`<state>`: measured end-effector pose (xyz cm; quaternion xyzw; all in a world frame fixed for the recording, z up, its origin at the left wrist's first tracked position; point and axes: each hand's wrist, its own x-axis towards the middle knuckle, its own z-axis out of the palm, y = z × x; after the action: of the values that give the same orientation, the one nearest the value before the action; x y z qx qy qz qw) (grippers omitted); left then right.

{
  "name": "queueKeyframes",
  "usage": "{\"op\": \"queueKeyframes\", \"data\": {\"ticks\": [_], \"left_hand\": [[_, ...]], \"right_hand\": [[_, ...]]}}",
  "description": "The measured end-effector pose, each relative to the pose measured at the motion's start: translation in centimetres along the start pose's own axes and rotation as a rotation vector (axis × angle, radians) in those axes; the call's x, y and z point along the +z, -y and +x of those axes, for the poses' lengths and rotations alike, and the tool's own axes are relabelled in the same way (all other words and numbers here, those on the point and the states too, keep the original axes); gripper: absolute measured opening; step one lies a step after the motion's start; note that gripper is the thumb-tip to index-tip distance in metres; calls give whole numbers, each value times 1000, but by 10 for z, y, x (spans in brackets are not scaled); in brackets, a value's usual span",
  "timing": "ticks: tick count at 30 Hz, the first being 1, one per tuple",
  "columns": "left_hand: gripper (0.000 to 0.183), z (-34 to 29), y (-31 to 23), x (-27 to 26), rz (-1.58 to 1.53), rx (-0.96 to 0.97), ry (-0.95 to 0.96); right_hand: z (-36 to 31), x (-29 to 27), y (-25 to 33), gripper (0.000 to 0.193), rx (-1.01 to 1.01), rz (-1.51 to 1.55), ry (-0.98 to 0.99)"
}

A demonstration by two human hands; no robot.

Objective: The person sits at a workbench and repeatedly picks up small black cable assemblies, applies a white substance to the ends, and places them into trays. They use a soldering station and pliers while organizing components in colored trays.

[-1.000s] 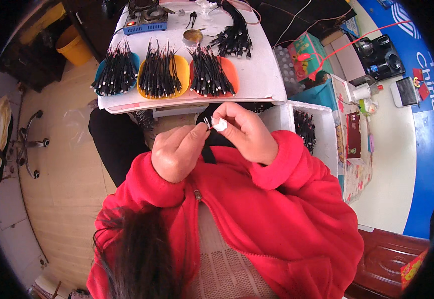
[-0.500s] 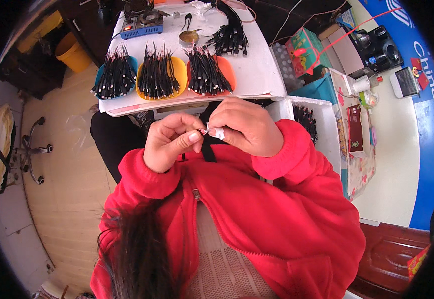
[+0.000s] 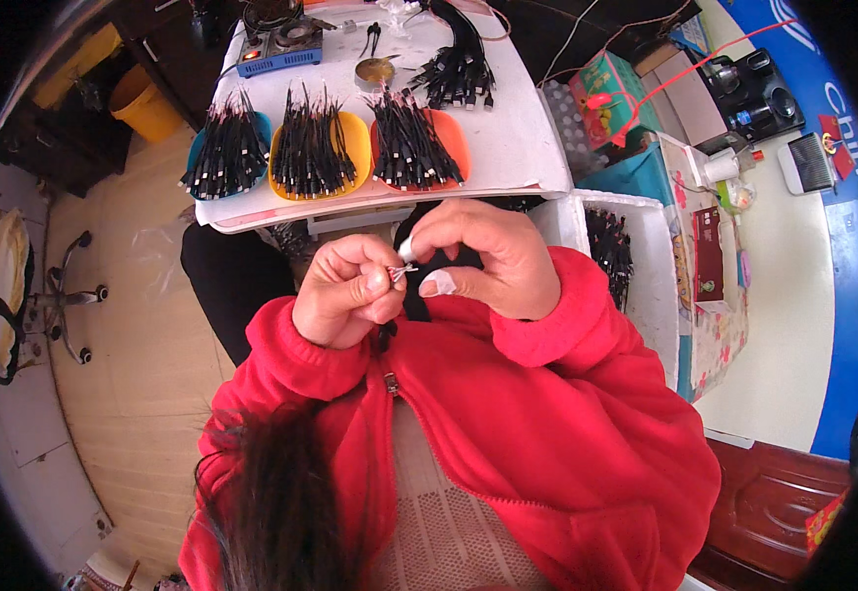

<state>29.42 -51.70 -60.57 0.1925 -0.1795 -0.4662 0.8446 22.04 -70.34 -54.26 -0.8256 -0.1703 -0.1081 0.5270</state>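
The white table (image 3: 518, 148) stood just past the person's lap, maybe so the things on it were easy to reach. On its right, a white box (image 3: 654, 295) held some dark cords (image 3: 606, 251). Near the table's front edge, a blue dish (image 3: 264, 128), a yellow dish (image 3: 362, 138) and a red dish (image 3: 454, 138) sat in a row. Each held black cords (image 3: 313, 148), likely to keep the bunches apart.

The right hand (image 3: 493, 261) was open, its thumb and first finger apart, with white wraps (image 3: 439, 284) on their tips. I could not tell if that finger touched the wires. The left hand (image 3: 345, 295) pinched the thin wires (image 3: 401, 273), their tips poking out toward the right hand, maybe to leave them easy to get at.

Both hands were over the lap, on the near side of the table's front edge. The box's wall was near the right sleeve (image 3: 587, 305). The smallest gap was between the right thumb and finger.
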Motion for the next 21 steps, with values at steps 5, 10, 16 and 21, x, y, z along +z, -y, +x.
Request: {"op": "queueKeyframes", "data": {"ticks": [5,10,16,21], "left_hand": [[9,0,-8,-1,253,32,55],[7,-7,-17,0,567,84,82],[7,-8,-13,3,550,76,97],[7,-7,-15,6,599,63,96]], "right_hand": [[1,6,2,12,78,93,53],[-1,-1,-1,12,452,316,11],[-10,-5,11,17,-48,-151,-40],[-9,-1,13,16,-70,-41,65]]}}
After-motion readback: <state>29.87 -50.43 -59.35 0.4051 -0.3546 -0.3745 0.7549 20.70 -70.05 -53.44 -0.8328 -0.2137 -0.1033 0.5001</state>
